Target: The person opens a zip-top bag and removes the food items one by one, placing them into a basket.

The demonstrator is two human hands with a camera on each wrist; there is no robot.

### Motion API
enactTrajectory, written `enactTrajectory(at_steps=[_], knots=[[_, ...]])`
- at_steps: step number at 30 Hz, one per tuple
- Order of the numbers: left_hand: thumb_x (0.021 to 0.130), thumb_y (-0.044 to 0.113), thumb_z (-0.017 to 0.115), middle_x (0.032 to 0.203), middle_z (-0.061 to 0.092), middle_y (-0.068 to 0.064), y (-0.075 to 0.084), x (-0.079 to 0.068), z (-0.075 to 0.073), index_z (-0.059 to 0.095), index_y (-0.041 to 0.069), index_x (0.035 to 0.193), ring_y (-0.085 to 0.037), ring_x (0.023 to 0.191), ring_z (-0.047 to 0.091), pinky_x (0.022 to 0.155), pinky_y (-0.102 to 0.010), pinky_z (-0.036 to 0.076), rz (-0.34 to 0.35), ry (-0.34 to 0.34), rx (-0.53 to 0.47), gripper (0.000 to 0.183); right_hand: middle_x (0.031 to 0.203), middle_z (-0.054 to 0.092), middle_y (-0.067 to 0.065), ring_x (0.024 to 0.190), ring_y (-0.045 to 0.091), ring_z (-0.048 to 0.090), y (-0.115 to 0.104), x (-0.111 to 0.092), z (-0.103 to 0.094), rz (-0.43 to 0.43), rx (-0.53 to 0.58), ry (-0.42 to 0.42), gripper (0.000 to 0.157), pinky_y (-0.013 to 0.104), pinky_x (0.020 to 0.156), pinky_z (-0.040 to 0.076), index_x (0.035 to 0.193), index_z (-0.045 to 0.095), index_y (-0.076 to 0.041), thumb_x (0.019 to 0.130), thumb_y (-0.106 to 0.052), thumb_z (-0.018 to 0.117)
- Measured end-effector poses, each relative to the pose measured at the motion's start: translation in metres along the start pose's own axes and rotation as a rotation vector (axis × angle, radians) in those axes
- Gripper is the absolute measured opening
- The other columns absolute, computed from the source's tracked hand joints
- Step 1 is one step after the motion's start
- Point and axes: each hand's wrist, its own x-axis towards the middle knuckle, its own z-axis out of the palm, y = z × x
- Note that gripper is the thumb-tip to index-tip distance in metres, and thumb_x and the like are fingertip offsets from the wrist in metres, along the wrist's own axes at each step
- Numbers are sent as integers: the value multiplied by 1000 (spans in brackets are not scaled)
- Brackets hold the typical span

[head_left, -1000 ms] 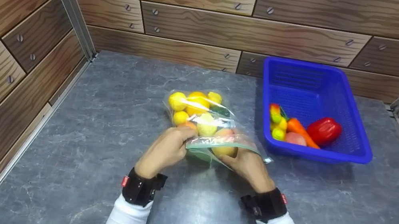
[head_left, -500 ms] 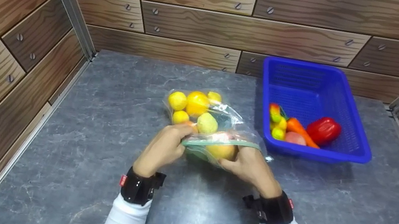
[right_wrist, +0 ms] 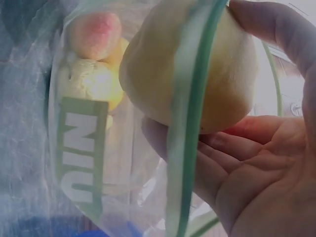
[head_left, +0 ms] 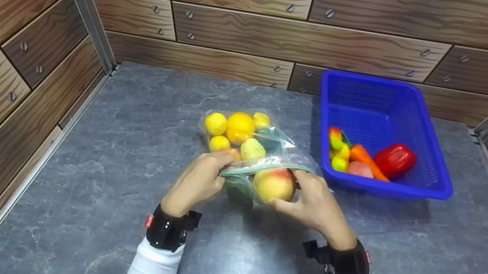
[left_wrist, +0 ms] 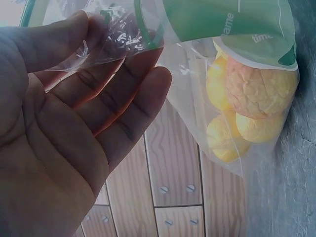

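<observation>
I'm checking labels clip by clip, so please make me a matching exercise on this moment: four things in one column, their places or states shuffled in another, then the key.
Things
1. Left hand
2. Big red-and-yellow fruit
3. Clear bag
4. Carrot

Places or states
A. On the table, with yellow fruit inside
B. In the blue basket, beside the red pepper
C. Holding the bag's edge
D. At the bag's mouth, held in the right hand

Pairs: 1-C, 2-D, 3-A, 4-B
</observation>
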Motion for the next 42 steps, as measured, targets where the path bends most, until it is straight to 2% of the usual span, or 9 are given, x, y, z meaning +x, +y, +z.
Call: enactTrajectory(at_steps=[7, 12, 17, 27, 31, 38, 42], knots=[[73, -19, 59, 93, 71, -4, 0, -1, -1, 68, 7, 90, -22, 85, 66, 75, -35, 57, 12, 0, -9, 33, 112, 73, 18, 92, 26, 70, -2, -4, -8, -9, 52, 2, 64, 41, 75, 61, 126, 65, 2, 74, -24, 89], [70, -21, 56, 93, 70, -4, 0, -1, -2, 66, 7, 88, -22, 85, 65, 75, -35, 57, 8, -10, -19, 35, 116, 73, 16, 94, 25, 70, -2, -5, -14, -22, 67, 5, 66, 42, 78, 61, 130, 64, 0, 73, -23, 90], [71, -20, 57, 98, 73, -5, 1, 0, -2, 66, 7, 88, -23, 89, 68, 78, -35, 59, -3, -13, -10, 33, 119, 73, 13, 95, 22, 69, 0, -9, -23, -46, 77, 21, 69, 42, 81, 60, 133, 64, -1, 73, -23, 90], [74, -22, 53, 93, 71, -4, 0, 1, -1, 66, 8, 86, -20, 88, 68, 79, -33, 59, 10, -3, -12, 35, 127, 70, 18, 102, 26, 71, -1, -19, -39, -22, 107, 51, 74, 44, 87, 60, 136, 62, 3, 71, -16, 91], [78, -21, 56, 93, 71, -4, 0, 1, -1, 66, 9, 85, -20, 87, 68, 79, -33, 59, 8, -2, -11, 32, 128, 70, 18, 104, 26, 71, -2, -22, -44, -28, 131, 67, 74, 39, 88, 60, 137, 62, 3, 71, -15, 92], [79, -20, 57, 95, 72, -4, 0, 1, -1, 67, 9, 86, -20, 90, 69, 81, -32, 59, -2, -9, -2, 32, 124, 71, 21, 105, 30, 71, -2, -28, -53, -44, 177, 125, 74, 11, 90, 52, 135, 62, 5, 70, -9, 93], [77, -21, 56, 94, 72, -6, 1, 0, -1, 66, 8, 85, -21, 89, 70, 81, -34, 60, 0, -3, 4, 31, 124, 70, 21, 105, 26, 70, -1, -31, -57, -58, 190, 168, 75, 9, 90, 50, 135, 62, 5, 68, -5, 93]])
